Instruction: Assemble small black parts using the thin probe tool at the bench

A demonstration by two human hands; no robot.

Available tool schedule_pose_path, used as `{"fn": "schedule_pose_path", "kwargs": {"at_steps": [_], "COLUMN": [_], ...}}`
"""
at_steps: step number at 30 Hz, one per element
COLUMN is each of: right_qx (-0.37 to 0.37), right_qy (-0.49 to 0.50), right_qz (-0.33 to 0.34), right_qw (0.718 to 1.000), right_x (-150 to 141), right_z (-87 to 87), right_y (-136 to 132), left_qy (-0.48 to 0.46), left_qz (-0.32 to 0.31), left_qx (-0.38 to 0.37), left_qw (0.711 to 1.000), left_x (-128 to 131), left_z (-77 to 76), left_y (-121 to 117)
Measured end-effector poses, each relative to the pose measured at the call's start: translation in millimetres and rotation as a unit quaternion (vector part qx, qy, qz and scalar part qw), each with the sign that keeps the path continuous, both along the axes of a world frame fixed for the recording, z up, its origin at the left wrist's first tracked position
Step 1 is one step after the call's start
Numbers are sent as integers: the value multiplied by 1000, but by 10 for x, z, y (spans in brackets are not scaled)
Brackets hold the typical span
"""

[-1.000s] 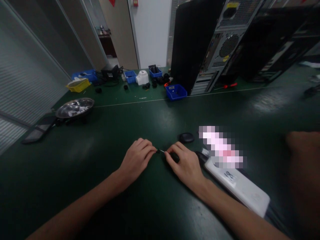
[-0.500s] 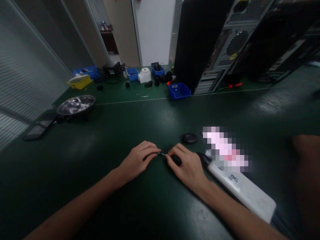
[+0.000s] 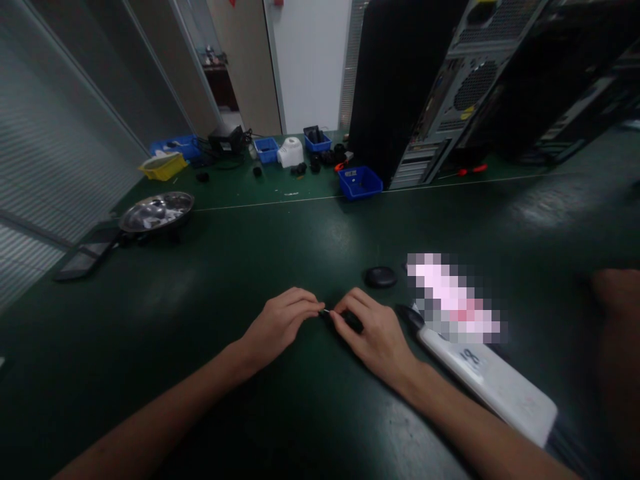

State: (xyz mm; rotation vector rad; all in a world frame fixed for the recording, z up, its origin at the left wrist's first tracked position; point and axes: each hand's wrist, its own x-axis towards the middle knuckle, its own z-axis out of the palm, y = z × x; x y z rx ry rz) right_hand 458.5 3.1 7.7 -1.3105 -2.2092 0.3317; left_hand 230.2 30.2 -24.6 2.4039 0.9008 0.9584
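My left hand (image 3: 286, 321) reaches in from the left, its fingertips pinched together over a small dark piece that they now mostly cover. Facing it, my right hand (image 3: 376, 333) is closed, thumb and forefinger gripping a thin, pale metallic rod (image 3: 327, 311). A black object (image 3: 353, 321) shows beneath the curled fingers of that hand; its kind is unclear. The two sets of fingertips almost meet just above the green tabletop (image 3: 280, 253). Beyond my right hand lies a rounded black object (image 3: 381, 277), shaped like a computer mouse.
A white power strip (image 3: 493, 380) marked 18 lies right of my right arm, beside a pixelated pink thing (image 3: 450, 287). Another person's arm (image 3: 620, 320) rests far right. Further off are a metal bowl (image 3: 157, 212), a blue bin (image 3: 360, 183) and computer cases (image 3: 400, 100).
My left fingertips have come slightly nearer to my right ones and now hide most of the small dark piece. My right hand stays nearly in place. The view has shifted a little.
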Motion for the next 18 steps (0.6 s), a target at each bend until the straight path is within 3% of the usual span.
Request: {"fn": "schedule_pose_path", "kwargs": {"at_steps": [3,9,14,18], "right_qx": [6,14,40,50], "right_qy": [12,2,19,-40], "right_qz": [13,16,-24,-61], "right_qw": [1000,1000,999,996], "right_x": [-3,-6,13,31], "right_z": [-21,-39,-10,-21], "right_y": [13,19,10,20], "left_qy": [-22,31,43,118], "left_qz": [3,-16,19,25], "left_qx": [-9,33,24,22], "left_qw": [1000,999,999,992], "left_x": [17,34,58,96], "left_z": [-16,2,48,84], "left_y": [-1,-27,-39,-38]}}
